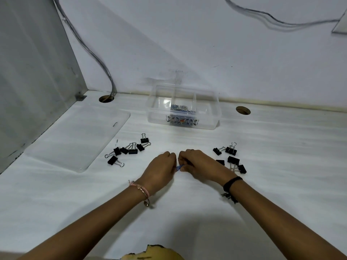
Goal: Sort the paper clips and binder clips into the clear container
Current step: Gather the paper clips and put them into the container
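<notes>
My left hand (161, 169) and my right hand (200, 165) meet at the middle of the white table, fingers pinched together on a blue paper clip (179, 167) held between them. A clear container (206, 117) with dividers stands farther back against the wall, and its middle compartment holds several coloured paper clips (181, 107). Several black binder clips (129, 150) lie in a loose group left of my hands. Another group of black binder clips (231, 158) lies to the right, partly behind my right hand.
The container's clear lid (75, 141) lies flat at the left. Two round cable holes (106, 98) (243, 110) open in the tabletop near the wall, and a grey cable (90, 51) runs down into the left one. A grey panel (28, 72) closes the left side.
</notes>
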